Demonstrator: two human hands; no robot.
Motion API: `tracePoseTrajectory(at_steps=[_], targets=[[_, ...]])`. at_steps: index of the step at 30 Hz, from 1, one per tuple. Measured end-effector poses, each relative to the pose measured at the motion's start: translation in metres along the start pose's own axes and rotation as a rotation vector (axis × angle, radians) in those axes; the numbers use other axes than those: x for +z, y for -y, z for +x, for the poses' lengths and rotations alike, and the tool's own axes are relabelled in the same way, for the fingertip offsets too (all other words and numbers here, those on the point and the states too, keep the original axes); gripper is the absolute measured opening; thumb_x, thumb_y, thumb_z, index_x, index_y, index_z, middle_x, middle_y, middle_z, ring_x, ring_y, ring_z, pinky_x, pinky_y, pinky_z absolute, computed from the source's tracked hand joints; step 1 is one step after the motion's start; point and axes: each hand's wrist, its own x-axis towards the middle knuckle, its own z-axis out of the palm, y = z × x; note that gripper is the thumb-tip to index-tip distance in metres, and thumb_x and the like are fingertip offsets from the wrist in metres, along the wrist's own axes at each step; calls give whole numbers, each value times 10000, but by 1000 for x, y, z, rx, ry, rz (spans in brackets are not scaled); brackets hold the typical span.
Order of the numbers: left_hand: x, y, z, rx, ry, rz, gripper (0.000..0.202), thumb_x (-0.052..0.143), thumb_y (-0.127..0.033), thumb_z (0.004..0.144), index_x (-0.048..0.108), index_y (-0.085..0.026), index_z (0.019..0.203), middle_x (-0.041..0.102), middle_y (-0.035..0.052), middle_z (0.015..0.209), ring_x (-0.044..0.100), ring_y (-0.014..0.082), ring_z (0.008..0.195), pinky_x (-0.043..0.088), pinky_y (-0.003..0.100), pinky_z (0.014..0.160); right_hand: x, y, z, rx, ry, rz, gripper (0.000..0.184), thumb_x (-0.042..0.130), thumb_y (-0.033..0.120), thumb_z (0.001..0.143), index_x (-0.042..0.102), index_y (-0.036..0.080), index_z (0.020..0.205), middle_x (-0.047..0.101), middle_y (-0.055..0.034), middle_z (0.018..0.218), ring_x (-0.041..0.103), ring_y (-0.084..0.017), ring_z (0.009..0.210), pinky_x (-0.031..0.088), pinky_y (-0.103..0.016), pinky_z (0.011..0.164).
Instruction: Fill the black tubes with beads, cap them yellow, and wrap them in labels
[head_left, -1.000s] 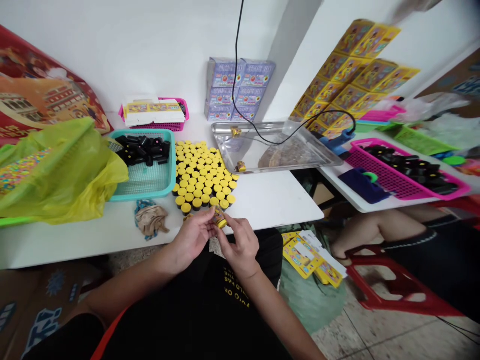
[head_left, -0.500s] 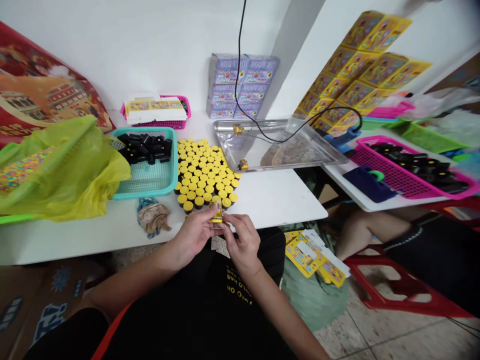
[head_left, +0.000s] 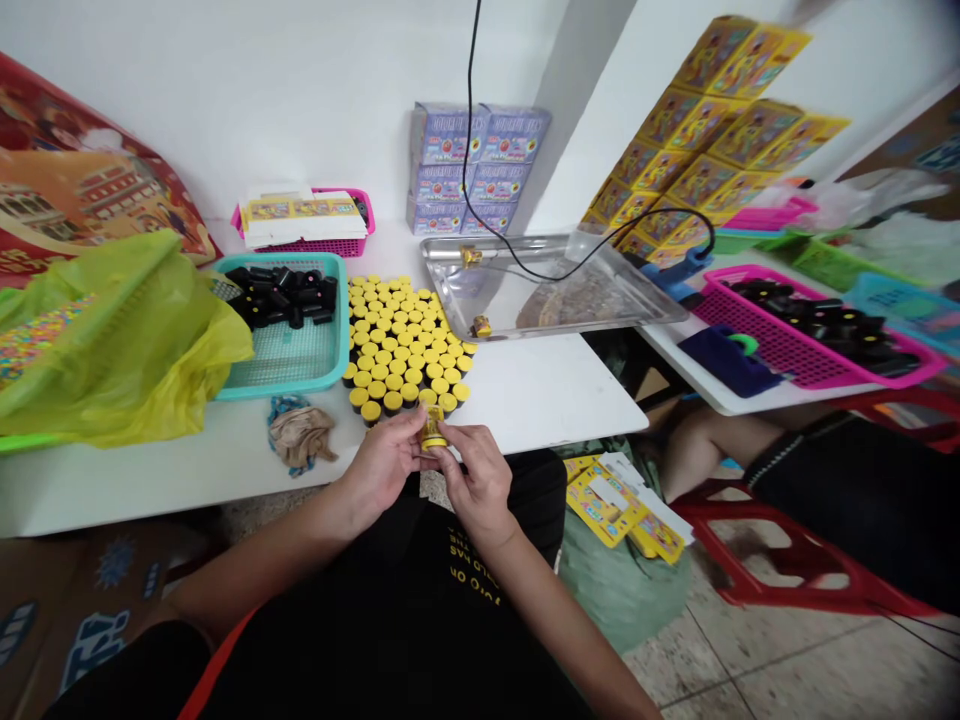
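Note:
Between my two hands, close to the table's front edge, is a small canister (head_left: 433, 430) with a yellow lid and a printed yellow wrap. The fingers and thumb of my left hand (head_left: 386, 458) are closed on its left side. My right hand (head_left: 478, 478) pinches it from the right, low near the yellow end. Just beyond my hands, several black canisters with yellow lids (head_left: 405, 350) stand packed upright on the white table (head_left: 540, 390). A crumpled beige cloth (head_left: 301, 435) lies left of my left hand.
A turquoise basket (head_left: 285, 375) holds black canisters. A metal tray (head_left: 585, 325) carries two small yellow pieces, with a black cable (head_left: 466, 150) hanging over it. A yellow plastic bag (head_left: 142, 370) lies left. At right are a pink basket (head_left: 814, 360) and a seated person's leg (head_left: 709, 445).
The view has shifted slightly. The canister has tilted a little in my fingers, and my right thumb and fingers have moved up along its side. Both hands keep hold of it.

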Motion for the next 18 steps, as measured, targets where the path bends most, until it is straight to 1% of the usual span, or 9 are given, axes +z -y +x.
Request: tracePoseTrajectory(at_steps=[2,5,9,12,14,16,18], targets=[[0,1,0,19,5,21,292,835,-351,712,674,-124,803,657,43,780,619,144,678,532,293,665,1,0,0,1,0,11,353,630,102,905,636,222,1237,687,-95,990,629,-215,899,563,-393,754],[1,6,-2,44,3,-2,295,864,-321,675,664,-126,770,645,24,749,601,118,645,513,257,648,2,0,-2,-2,-8,27,332,623,102,907,644,222,1216,691,-88,969,635,-213,879,563,-391,736],[2,12,-4,41,8,-22,289,841,-344,715,653,-133,774,640,17,757,609,115,674,519,259,696,3,-1,-4,-41,-33,15,314,612,91,904,649,226,1184,695,-75,939,639,-205,831,564,-385,701],[1,13,-4,3,33,-32,279,825,-355,737,655,-137,775,640,18,753,608,115,671,516,258,694,2,-1,-5,-76,-60,-10,319,625,74,889,654,231,1165,693,-67,914,636,-201,806,560,-379,692],[-1,11,-3,-29,48,-47,258,809,-353,754,682,-139,820,660,29,798,612,118,688,513,257,695,0,-1,-4,-49,-71,-17,342,644,84,882,640,226,1194,689,-70,923,633,-202,814,559,-373,697],[-2,9,-3,-27,50,-47,242,799,-321,759,713,-139,893,685,48,880,624,128,735,514,260,708,-1,0,-3,-4,-72,-30,391,655,108,885,608,218,1257,685,-80,958,632,-209,840,560,-374,714],[-2,6,-2,-13,59,-23,240,793,-276,752,730,-132,934,696,67,938,633,145,785,513,266,723,-2,1,-2,8,-69,-49,427,653,126,893,585,221,1303,683,-86,983,632,-215,862,561,-380,731]])
